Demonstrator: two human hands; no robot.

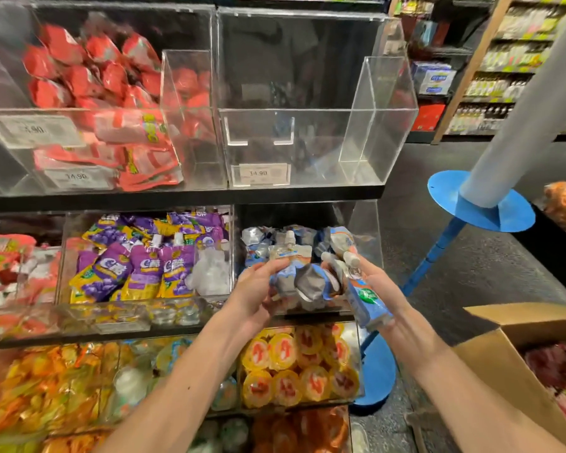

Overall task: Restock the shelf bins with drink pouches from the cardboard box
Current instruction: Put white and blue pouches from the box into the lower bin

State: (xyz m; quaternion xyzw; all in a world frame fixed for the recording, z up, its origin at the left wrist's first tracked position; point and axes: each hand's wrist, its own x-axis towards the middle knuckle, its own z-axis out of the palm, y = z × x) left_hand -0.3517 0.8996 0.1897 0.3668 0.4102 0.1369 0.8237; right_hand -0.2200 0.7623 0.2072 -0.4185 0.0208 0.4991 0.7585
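Head | left hand (258,291) and right hand (388,289) grips clasp blue pouches (311,282); count unclear | cardboard box (490,361) cut off

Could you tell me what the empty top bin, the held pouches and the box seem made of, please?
Empty top bin: clear rigid plastic, probably acrylic; see-through, with glossy edges.
Held pouches: thin flexible film, seemingly foil-lined; crumpled, with a silvery underside.
Box: matte brown cardboard; folded flap, dull surface.

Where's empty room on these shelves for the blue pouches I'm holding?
The top-right bin, beside the red pouches, is bare. The middle-right bin is partly filled with blue pouches. The purple pouches and yellow cups are crowded.
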